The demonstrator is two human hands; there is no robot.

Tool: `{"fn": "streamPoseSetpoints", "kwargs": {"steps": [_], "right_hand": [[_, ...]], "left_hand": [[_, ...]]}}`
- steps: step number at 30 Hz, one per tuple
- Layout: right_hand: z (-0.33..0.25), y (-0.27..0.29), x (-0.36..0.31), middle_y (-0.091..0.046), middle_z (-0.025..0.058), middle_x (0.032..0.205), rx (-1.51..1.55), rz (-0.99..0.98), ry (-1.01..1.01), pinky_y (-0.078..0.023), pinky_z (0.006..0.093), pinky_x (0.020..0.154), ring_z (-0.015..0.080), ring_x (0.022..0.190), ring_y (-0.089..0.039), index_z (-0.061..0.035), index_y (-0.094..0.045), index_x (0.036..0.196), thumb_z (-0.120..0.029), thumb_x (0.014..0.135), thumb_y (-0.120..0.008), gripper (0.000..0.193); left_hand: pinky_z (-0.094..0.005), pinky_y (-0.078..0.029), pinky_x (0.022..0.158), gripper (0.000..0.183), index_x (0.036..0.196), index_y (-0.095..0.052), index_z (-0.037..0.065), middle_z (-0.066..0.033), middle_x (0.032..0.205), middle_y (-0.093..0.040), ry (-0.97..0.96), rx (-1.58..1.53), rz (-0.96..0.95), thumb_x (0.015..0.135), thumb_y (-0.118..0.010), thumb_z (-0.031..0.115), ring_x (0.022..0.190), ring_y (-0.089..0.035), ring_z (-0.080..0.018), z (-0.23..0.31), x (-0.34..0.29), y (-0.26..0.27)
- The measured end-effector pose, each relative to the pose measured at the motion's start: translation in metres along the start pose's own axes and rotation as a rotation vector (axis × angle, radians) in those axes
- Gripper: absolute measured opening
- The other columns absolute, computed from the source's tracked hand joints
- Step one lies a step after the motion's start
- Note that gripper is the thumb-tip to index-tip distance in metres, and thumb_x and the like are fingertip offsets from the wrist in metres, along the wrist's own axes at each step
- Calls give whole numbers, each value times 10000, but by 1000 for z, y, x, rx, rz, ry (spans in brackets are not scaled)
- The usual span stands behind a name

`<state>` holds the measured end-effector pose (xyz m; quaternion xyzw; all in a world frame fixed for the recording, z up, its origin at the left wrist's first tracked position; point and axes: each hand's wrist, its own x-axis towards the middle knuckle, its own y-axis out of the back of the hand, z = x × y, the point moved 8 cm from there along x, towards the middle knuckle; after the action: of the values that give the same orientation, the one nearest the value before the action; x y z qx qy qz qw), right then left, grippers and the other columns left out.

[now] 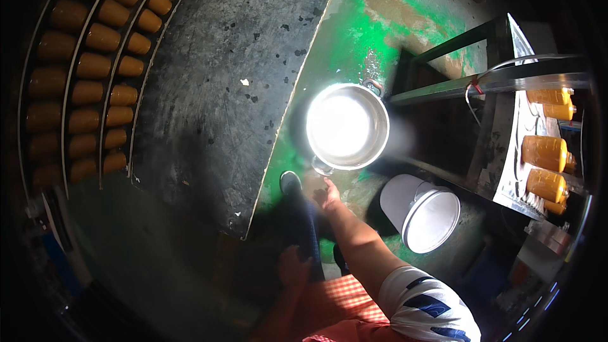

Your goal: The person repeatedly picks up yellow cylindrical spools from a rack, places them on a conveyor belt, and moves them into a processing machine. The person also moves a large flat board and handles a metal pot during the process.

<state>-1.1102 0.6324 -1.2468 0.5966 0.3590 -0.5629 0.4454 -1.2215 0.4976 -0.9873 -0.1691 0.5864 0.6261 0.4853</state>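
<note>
A shiny metal pot (347, 126) with two loop handles stands on the green-painted floor, glaring bright inside. My right hand (329, 196) reaches down just below its near handle (320, 168), fingers apart and holding nothing. My left hand (292, 265) rests low against my dark trouser leg, dim and partly in shadow. My shoe (290, 182) is planted just left of the right hand.
A white plastic bucket (423, 213) lies tilted to the right of the pot. Rows of orange-brown jars (101, 69) fill curved lanes at the left. More such jars (546, 152) sit on a metal-framed machine (500, 82) at the right. A dark floor plate (221, 101) covers the middle.
</note>
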Motion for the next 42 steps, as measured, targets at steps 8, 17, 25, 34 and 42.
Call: {"fn": "streamPoseSetpoints", "kwargs": {"steps": [8, 17, 25, 34, 42], "right_hand": [[-73, -149, 200, -583, 170, 1255, 420, -87, 82, -500, 462, 849, 335, 1088, -576, -66, -497, 1266, -353, 962, -436, 422], [-180, -185, 162, -590, 171, 1123, 541, -139, 303, -576, 483, 902, 339, 1008, -632, -70, -472, 1227, 3, 820, -514, 416], [-302, -209, 132, -566, 240, 1263, 564, -290, 361, -533, 556, 999, 418, 1210, -583, 25, -402, 1356, 85, 752, -460, 609], [-426, -328, 227, -453, 223, 1454, 488, -544, 537, -501, 530, 1030, 378, 1317, -502, -60, -320, 1477, 102, 801, -432, 705], [-481, -380, 314, -561, 159, 1317, 513, -449, 551, -482, 565, 1032, 379, 1274, -542, -59, -470, 1336, 97, 854, -476, 507]], "left_hand": [[-439, -394, 1073, 606, 1216, -624, 102, -122, 1289, -607, -67, 17, -83, 690, -828, 321, 1227, -532, -325, 13, 216, 5], [-427, -426, 1044, 535, 1176, -650, 133, -102, 1250, -626, -2, -2, -117, 704, -817, 322, 1201, -556, -308, 53, 261, 26], [-426, -452, 1008, 484, 1115, -687, 138, -75, 1193, -665, -68, 4, -92, 690, -822, 326, 1157, -591, -284, 94, 267, 44], [-441, -422, 1026, 500, 1131, -676, 143, -66, 1223, -650, -15, 23, -189, 696, -810, 348, 1206, -549, -289, 109, 329, 16], [-490, -412, 1018, 531, 1209, -639, 180, -65, 1288, -608, 0, -7, -196, 742, -774, 393, 1232, -534, -290, 115, 381, -6]]}}
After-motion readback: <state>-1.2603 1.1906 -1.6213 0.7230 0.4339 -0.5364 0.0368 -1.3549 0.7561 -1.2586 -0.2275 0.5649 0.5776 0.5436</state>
